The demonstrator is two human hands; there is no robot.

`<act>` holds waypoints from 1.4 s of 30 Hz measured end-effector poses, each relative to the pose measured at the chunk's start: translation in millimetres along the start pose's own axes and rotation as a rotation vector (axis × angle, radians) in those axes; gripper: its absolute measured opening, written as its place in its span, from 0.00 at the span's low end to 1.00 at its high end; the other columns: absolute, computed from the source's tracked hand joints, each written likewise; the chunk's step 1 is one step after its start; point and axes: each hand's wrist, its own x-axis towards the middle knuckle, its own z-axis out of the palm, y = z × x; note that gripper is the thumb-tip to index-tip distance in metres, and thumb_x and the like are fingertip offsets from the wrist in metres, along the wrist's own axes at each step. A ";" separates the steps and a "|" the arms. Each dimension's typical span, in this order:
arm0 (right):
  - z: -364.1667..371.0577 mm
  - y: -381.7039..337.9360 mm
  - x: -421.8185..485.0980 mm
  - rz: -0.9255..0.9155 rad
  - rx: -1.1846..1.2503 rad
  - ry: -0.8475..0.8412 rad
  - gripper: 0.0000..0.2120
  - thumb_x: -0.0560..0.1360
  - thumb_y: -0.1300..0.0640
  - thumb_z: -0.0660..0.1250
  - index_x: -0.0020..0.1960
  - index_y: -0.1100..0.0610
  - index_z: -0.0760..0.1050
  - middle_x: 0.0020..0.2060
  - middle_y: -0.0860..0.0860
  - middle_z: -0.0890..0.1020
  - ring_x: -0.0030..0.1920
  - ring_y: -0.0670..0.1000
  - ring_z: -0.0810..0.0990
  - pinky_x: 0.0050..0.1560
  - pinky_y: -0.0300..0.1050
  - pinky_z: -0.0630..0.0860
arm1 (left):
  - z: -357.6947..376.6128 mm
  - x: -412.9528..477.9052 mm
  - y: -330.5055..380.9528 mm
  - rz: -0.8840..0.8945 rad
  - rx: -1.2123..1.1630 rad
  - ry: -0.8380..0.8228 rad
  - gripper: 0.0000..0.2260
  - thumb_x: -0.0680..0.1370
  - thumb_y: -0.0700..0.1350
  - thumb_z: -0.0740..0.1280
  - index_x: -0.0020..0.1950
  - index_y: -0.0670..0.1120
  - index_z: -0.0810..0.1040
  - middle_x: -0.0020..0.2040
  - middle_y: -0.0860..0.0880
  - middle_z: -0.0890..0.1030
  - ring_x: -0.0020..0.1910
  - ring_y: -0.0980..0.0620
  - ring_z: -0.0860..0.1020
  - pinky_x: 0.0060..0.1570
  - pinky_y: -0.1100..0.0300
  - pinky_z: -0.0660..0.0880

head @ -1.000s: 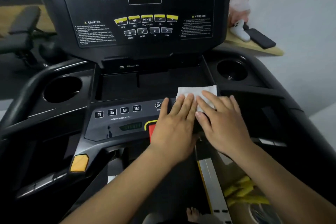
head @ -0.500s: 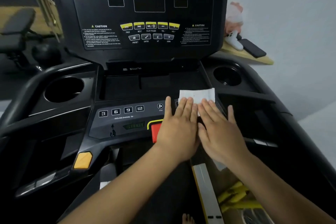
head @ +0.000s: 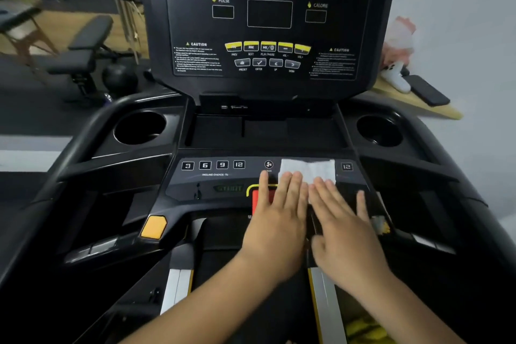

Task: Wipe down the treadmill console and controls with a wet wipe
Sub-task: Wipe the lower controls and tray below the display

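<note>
Two hands are laid flat, side by side, on the near control strip (head: 178, 190) of a treadmill. The left hand (head: 279, 212), fingers straight and together, partly covers the red stop button (head: 256, 200). The right hand (head: 343, 220), fingers straight and slightly spread, is pressed just beside it.

A white wet wipe (head: 310, 169) is pinned under both sets of fingertips at the strip's far edge, between the fan button (head: 268, 164) and the right-end "12" key (head: 346, 167). The wipe is judged thin, limp and damp, and likely to bunch when pushed. It is best driven under flat fingers or pinched at a free far corner.

Beyond are seen the incline keys (head: 213, 165), two cup holders (head: 139, 127) and the upright display console (head: 269, 14). Whether these have been wiped cannot be told.
</note>
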 end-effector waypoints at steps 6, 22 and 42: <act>-15.2 49.5 -4.7 0.150 -0.075 -0.026 0.40 0.72 0.59 0.64 0.78 0.49 0.47 0.78 0.46 0.51 0.76 0.44 0.45 0.74 0.66 0.47 | -12.2 37.4 31.8 0.088 -0.047 0.006 0.41 0.80 0.61 0.57 0.78 0.38 0.39 0.79 0.37 0.40 0.78 0.39 0.38 0.69 0.30 0.34; -15.1 48.6 5.3 0.148 0.036 0.012 0.29 0.78 0.51 0.42 0.78 0.53 0.52 0.78 0.48 0.52 0.77 0.45 0.46 0.75 0.63 0.43 | -14.9 52.4 41.8 0.060 0.018 0.040 0.43 0.79 0.60 0.58 0.77 0.36 0.37 0.78 0.31 0.41 0.76 0.29 0.40 0.70 0.30 0.34; 18.9 77.2 -61.7 0.122 0.114 0.071 0.39 0.70 0.64 0.66 0.77 0.56 0.54 0.78 0.52 0.56 0.76 0.46 0.52 0.73 0.64 0.56 | -5.4 25.0 81.0 0.179 0.041 0.084 0.33 0.83 0.53 0.49 0.76 0.35 0.35 0.77 0.32 0.37 0.76 0.32 0.36 0.69 0.30 0.33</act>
